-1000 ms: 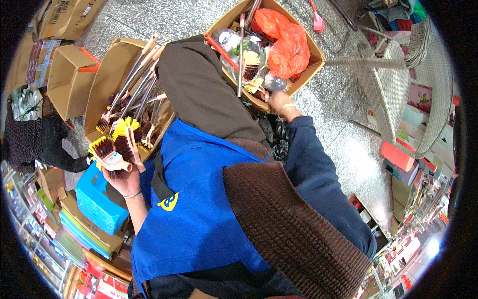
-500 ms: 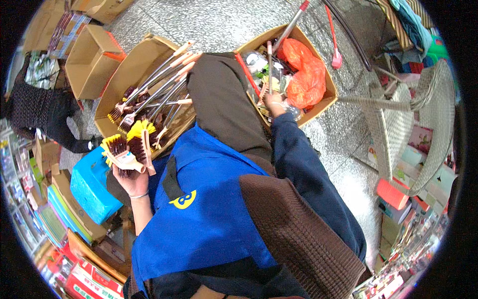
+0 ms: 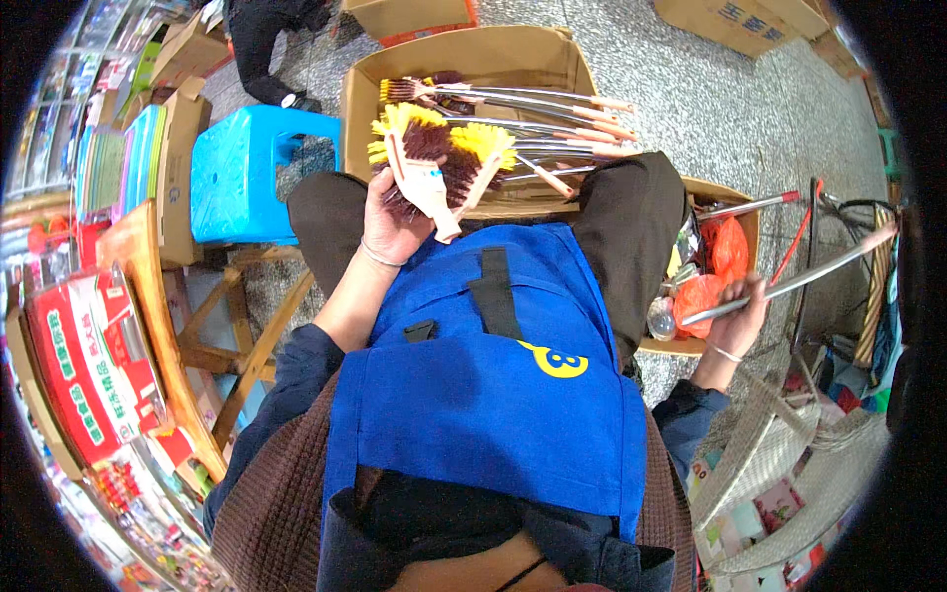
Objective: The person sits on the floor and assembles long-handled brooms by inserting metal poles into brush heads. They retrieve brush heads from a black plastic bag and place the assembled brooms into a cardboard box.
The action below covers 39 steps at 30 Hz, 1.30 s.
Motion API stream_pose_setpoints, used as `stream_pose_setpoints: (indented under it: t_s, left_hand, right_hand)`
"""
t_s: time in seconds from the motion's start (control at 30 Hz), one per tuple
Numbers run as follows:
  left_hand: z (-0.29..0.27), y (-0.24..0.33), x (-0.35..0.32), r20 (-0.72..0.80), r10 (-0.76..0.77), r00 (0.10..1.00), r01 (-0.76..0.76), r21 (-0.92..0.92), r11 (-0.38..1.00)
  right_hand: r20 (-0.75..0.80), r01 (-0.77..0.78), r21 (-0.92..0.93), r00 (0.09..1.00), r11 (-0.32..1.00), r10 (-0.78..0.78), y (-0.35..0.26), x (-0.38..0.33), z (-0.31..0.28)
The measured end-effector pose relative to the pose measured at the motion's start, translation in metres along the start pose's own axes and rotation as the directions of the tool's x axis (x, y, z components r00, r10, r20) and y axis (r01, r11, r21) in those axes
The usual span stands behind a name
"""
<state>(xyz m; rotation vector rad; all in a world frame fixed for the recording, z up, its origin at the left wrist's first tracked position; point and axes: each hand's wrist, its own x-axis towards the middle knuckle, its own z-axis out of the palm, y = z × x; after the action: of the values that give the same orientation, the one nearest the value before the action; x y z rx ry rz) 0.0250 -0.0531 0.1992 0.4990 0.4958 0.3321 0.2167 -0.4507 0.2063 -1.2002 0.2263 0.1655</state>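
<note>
My left hand [image 3: 395, 222] is closed round two brush heads, held in front of the blue apron. One pale pink brush head [image 3: 419, 183] faces up with its neck toward me; the other brush head [image 3: 480, 185] stands on edge beside it. Both have yellow and dark brown bristles. Out to the right, my right hand [image 3: 740, 314] grips a silver metal handle [image 3: 824, 270] with a pinkish far end, tilted up to the right. Beyond my left hand, several long-handled brushes [image 3: 552, 126] lie in a cardboard box [image 3: 473, 64].
Partly behind my knee, a second cardboard box [image 3: 752, 232] holds orange plastic bags [image 3: 728, 249] and loose items. On the left are a blue plastic stool [image 3: 237, 178] and a wooden frame [image 3: 163, 326]. A pale woven chair [image 3: 789, 474] stands at lower right. Another person's dark sleeve [image 3: 258, 59] shows at the top.
My right hand has come up out of the right-hand box with the metal handle. My left hand keeps the two brush heads. The whole view has turned.
</note>
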Motion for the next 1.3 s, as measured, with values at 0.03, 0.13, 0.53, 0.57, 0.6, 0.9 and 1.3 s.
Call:
stream_pose_setpoints:
  t_s: [0.03,0.13,0.53,0.57,0.6,0.9,1.3]
  left_hand:
    - [0.003,0.0,-0.002,0.0,0.021,1.0,-0.021,-0.002,1.0]
    - [0.008,0.001,-0.007,0.027,0.014,1.0,-0.012,-0.051,0.999]
    - [0.007,0.004,-0.003,0.183,0.013,0.983,0.027,-0.213,0.977]
    - [0.006,0.005,-0.001,0.163,0.005,0.987,0.03,-0.213,0.977]
    - [0.006,0.006,0.001,0.213,0.001,0.977,0.054,-0.25,0.967]
    - [0.007,0.002,-0.002,0.237,-0.029,0.971,0.099,-0.293,0.951]
    - [0.002,-0.01,-0.002,0.316,-0.149,0.937,0.156,0.003,0.988]
  right_hand:
    - [0.21,0.008,0.065,0.978,0.998,-0.022,-0.011,0.002,0.023]
    - [0.466,-0.086,0.216,0.884,0.973,-0.025,-0.013,0.003,0.094]
    - [0.522,-0.469,-0.16,0.707,0.869,0.477,0.083,-0.04,0.223]
    - [0.504,-0.451,-0.179,0.721,0.875,0.475,0.085,-0.04,0.225]
    - [0.508,-0.439,-0.21,0.714,0.873,0.481,0.086,-0.039,0.226]
    - [0.513,-0.637,-0.157,0.6,0.755,0.614,0.107,-0.041,0.231]
    - [0.444,-0.722,-0.259,0.5,0.641,0.743,0.137,-0.025,0.211]
